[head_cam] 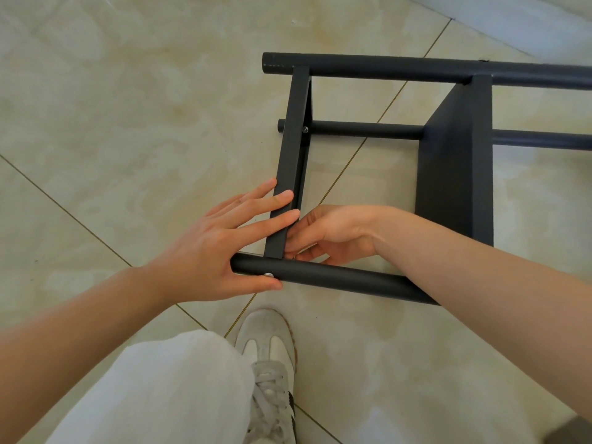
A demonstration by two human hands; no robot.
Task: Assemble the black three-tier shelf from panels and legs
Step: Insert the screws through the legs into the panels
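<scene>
Pressing the panel (290,161), the left hand (205,248) lies flat, released; right hand (333,232) curled, grasp unclear.

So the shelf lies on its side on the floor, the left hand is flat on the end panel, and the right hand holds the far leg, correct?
Not quite. The head view shows the right hand away from the far leg, reaching inside the shelf to where the end panel meets the near leg. The rest is right.
</scene>
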